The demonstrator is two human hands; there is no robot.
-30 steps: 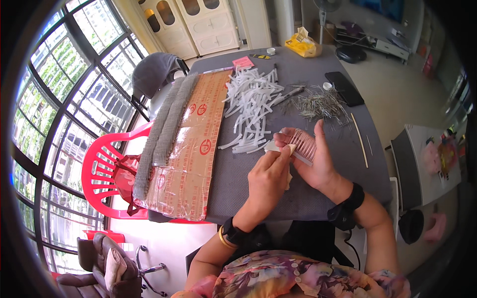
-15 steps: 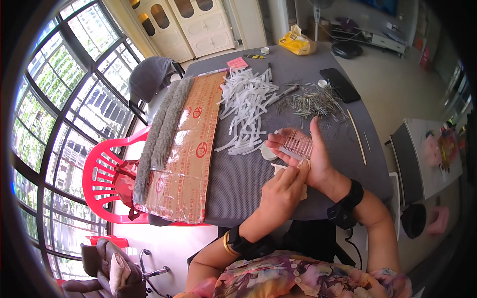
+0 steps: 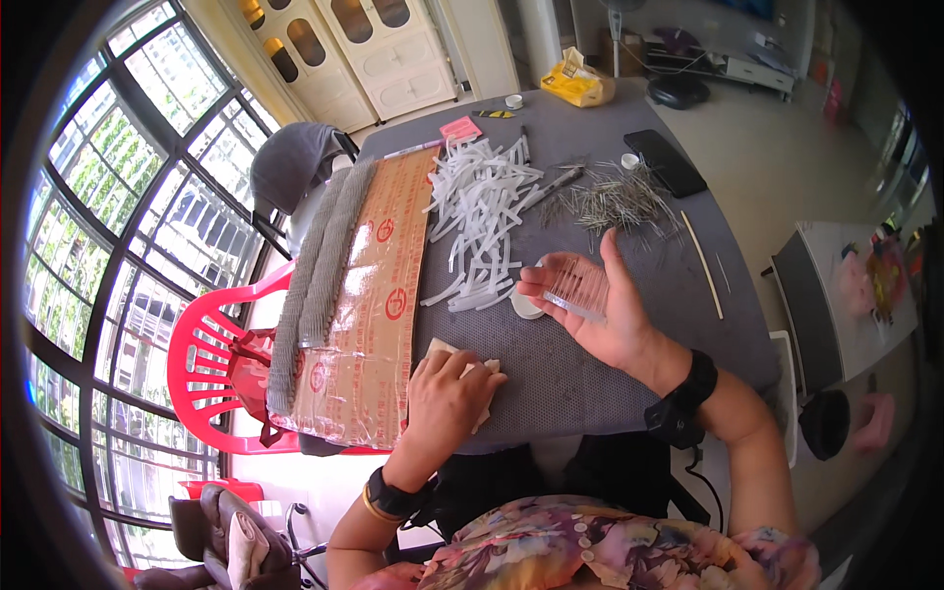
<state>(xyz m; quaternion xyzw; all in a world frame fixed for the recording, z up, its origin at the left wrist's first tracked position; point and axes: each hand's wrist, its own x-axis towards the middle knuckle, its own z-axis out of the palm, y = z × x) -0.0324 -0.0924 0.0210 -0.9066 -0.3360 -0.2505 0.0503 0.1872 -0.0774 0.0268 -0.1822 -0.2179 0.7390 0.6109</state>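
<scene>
My right hand [image 3: 621, 313] is raised over the near part of the table, thumb up and fingers bent. It holds a clear comb-like strip [image 3: 574, 307], with a row of thin metallic teeth standing from its bar across the palm. To its left, close to the cardboard edge, my left hand [image 3: 447, 398] is closed over a crumpled cream cloth or tissue [image 3: 440, 347], low at the tabletop. A white round lid [image 3: 526, 303] lies beside my right fingers. Further off are a heap of white plastic strips [image 3: 482, 211] and a pile of thin metal pins [image 3: 621, 202].
A taped cardboard sheet [image 3: 379, 295] bears long grey ribbed rolls [image 3: 320, 265] on the table's left. A black phone [image 3: 666, 163], a thin wooden stick [image 3: 701, 264] and a yellow packet [image 3: 577, 79] lie right and far. A red plastic chair [image 3: 197, 369] stands left.
My left hand has left the comb-like strip and moved left and down to the tabletop beside the cardboard, with the cream cloth. My right hand stays nearly in place, still holding the strip.
</scene>
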